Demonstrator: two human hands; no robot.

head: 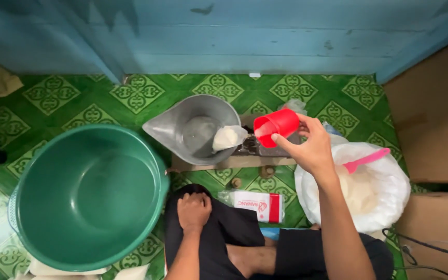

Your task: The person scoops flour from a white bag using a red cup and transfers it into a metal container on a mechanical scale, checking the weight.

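Right hand gripping tilted red cup

The right hand tips a red cup toward a metal scoop pan; the left hand rests fisted on a knee.

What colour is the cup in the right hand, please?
Red; the cup, held by the right hand, shows in the head view.

Your right arm reaches forward, forearm raised. Right hand is curled in a grip, thumb and fingers closed. Your left hand is a loose fist, knuckles up, resting on your knee.
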